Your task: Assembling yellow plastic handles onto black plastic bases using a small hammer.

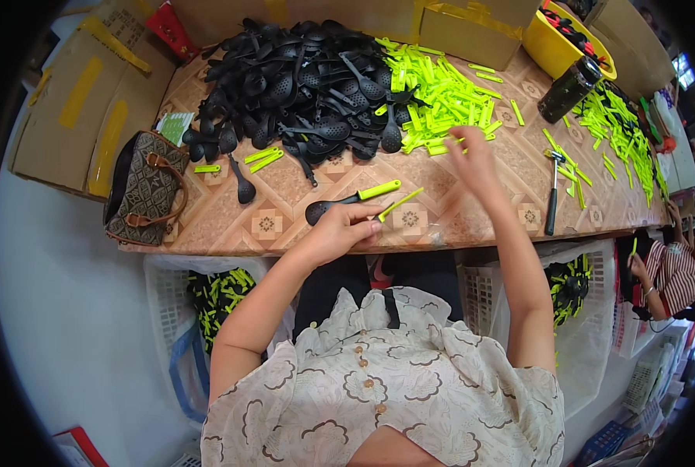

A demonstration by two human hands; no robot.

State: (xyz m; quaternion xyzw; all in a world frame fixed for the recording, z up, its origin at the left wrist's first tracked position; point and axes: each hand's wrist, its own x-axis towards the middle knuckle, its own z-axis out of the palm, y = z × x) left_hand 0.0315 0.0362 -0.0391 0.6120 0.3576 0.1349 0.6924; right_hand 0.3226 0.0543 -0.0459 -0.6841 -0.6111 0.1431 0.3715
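The left hand pinches a slim lime-green plastic handle angling up-right, while the blurred right hand, fingers spread and empty, hovers nearer the heap of lime-green plastic handles.

The one camera sits on my head and looks steeply down over my chest at the table in front of me, near, with edges bending at the rim.

Small assembly workshop, long patterned worktable heaped with black slotted spoons and loose lime-green handle pieces, hammer on the table, cardboard cartons stacked around, mesh baskets of finished spoons under the table, another worker seated nearby
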